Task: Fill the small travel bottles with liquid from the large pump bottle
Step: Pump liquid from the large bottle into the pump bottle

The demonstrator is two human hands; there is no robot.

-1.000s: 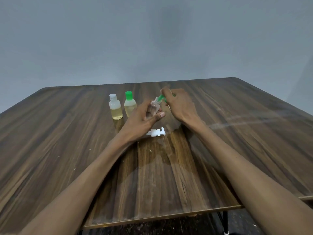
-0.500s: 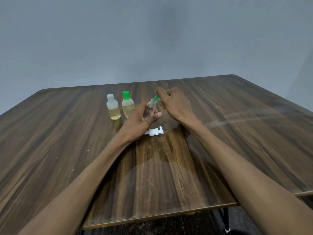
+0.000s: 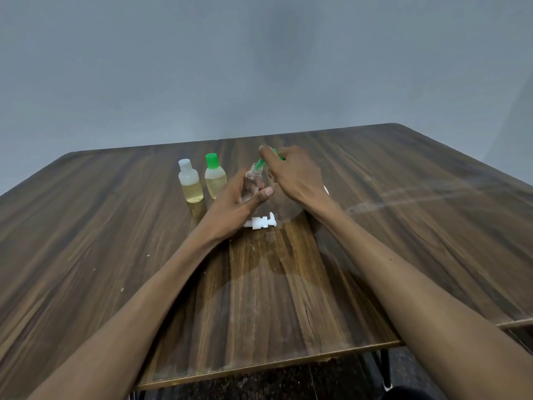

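My left hand (image 3: 233, 204) grips a small clear travel bottle (image 3: 252, 181), tilted to the right, above the table. My right hand (image 3: 291, 174) pinches its green cap (image 3: 261, 163) at the bottle's neck. Two capped small bottles holding yellowish liquid stand to the left: one with a white cap (image 3: 189, 181), one with a green cap (image 3: 215, 177). A white pump head (image 3: 261, 221) lies on the table just below my left hand. The large pump bottle's body is hidden behind my right hand, only a pale edge (image 3: 326, 190) showing.
The wooden table (image 3: 115, 241) has a wet patch in front of the pump head. Its near edge (image 3: 274, 363) runs across the bottom, with dark floor and a table leg below. A grey wall stands behind.
My hands and the clear bottle have hardly moved. My right fingers stay on the green cap, shifted only slightly at the neck.
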